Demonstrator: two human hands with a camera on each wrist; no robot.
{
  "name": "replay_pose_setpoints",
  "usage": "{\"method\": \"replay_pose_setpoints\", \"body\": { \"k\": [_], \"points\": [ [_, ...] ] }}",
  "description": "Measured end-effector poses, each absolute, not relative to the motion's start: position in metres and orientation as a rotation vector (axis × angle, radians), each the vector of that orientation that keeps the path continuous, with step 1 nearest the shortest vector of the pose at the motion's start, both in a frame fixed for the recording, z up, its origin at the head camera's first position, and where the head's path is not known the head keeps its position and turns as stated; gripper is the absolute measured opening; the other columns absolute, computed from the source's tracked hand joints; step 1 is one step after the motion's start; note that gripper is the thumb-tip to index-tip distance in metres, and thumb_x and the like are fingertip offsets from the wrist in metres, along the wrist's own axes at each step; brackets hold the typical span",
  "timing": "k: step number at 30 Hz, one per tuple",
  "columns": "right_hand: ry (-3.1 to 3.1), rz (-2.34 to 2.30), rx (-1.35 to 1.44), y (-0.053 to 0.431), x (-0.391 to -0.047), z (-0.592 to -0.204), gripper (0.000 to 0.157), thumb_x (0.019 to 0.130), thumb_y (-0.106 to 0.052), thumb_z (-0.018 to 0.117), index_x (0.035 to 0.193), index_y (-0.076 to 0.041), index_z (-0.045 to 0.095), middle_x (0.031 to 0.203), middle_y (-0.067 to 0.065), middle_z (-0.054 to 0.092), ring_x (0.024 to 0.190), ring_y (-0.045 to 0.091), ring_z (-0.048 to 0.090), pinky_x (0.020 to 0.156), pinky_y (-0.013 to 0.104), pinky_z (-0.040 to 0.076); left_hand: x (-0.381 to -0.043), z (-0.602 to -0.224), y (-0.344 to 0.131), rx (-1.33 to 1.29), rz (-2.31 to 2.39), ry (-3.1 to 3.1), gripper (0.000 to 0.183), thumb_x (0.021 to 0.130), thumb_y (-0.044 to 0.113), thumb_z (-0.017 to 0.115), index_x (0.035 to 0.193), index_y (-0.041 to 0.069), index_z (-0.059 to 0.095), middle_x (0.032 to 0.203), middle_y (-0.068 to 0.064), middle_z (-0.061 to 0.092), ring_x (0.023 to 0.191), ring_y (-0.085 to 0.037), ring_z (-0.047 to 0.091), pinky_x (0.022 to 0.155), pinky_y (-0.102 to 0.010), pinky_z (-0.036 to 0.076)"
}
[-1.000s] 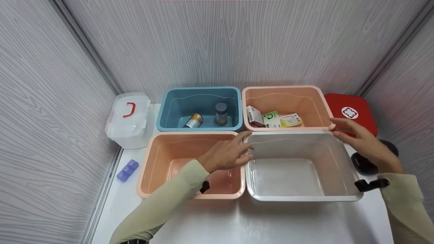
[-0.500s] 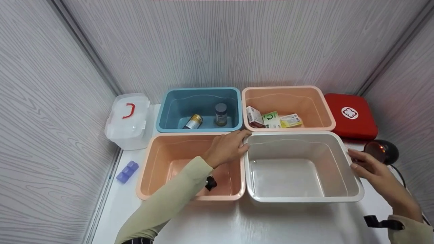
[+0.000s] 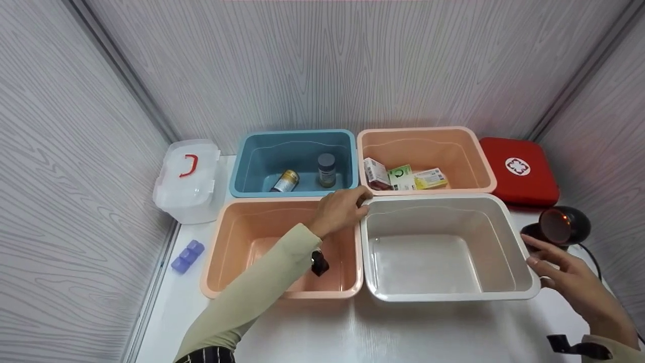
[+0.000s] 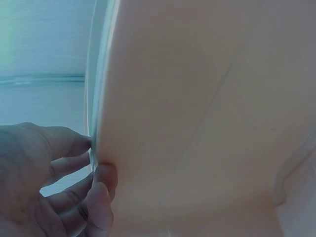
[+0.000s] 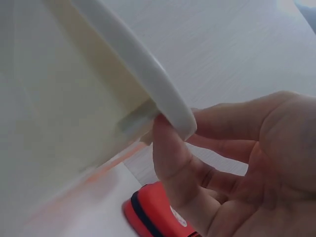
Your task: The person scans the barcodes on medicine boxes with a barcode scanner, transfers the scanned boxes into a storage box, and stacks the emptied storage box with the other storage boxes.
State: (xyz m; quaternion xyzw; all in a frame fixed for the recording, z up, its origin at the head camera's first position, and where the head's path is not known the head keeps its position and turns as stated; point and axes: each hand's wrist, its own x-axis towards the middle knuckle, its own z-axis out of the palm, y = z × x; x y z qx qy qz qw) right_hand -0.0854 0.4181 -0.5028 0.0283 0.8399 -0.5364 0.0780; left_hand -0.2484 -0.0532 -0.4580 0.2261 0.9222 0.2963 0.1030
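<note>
A white plastic storage bin (image 3: 423, 262) stands front right, with nothing visible inside. At its back left corner, my left hand (image 3: 338, 212) pinches the rim, where it meets the front peach bin (image 3: 282, 252). The left wrist view shows fingers (image 4: 101, 200) curled at the rim beside a peach wall. My right hand (image 3: 574, 280) holds the white bin's right rim; in the right wrist view, thumb and fingers (image 5: 170, 153) pinch that rim (image 5: 163, 94) from both sides. Which bin rims the left fingers cover is partly hidden.
Behind stand a blue bin (image 3: 295, 193) with two bottles and a peach bin (image 3: 453, 151) with small medicine boxes. A clear lidded box (image 3: 186, 181) and a purple pill case (image 3: 187, 257) lie left. Right are a red first-aid case (image 3: 524, 176) and a black round-headed object (image 3: 567, 225).
My left fingers have gone from spread to pinching the rim. The right hand has slid forward from the back right corner to the white bin's right rim. The bins have barely shifted.
</note>
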Motion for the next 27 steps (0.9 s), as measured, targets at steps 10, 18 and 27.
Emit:
{"method": "replay_pose_setpoints", "body": {
  "k": [10,18,27],
  "points": [
    [2.703,-1.527,0.096,0.415,-0.079,-0.47,0.056,0.112,-0.015,0.063,0.165,-0.016,0.048,0.114,-0.024,0.067,0.089,0.005,0.071,0.067,0.031,0.063,-0.247,-0.428,-0.056,0.491,1.334,2.415,0.035,0.111,0.022,0.062,0.145,0.018,0.063,0.116,-0.007,0.066,0.084,-0.017,0.069,0.074,-0.035,0.066],
    [2.5,-1.972,0.002,0.421,-0.081,-0.442,0.053,0.108,0.001,0.061,0.159,-0.017,0.058,0.13,-0.027,0.072,0.095,0.001,0.077,0.064,0.027,0.064,-0.251,-0.389,-0.059,0.447,1.476,2.256,0.045,0.111,0.02,0.063,0.156,0.015,0.058,0.133,-0.013,0.06,0.087,-0.022,0.075,0.076,-0.037,0.068],
    [2.136,-2.457,-0.247,0.417,-0.097,-0.418,0.051,0.108,0.016,0.044,0.152,-0.004,0.063,0.13,0.002,0.08,0.089,0.013,0.082,0.058,0.021,0.06,-0.257,-0.357,-0.069,0.425,1.572,2.217,0.048,0.111,0.021,0.065,0.159,0.016,0.057,0.136,-0.013,0.059,0.097,-0.024,0.073,0.077,-0.035,0.067]
  ]
}}
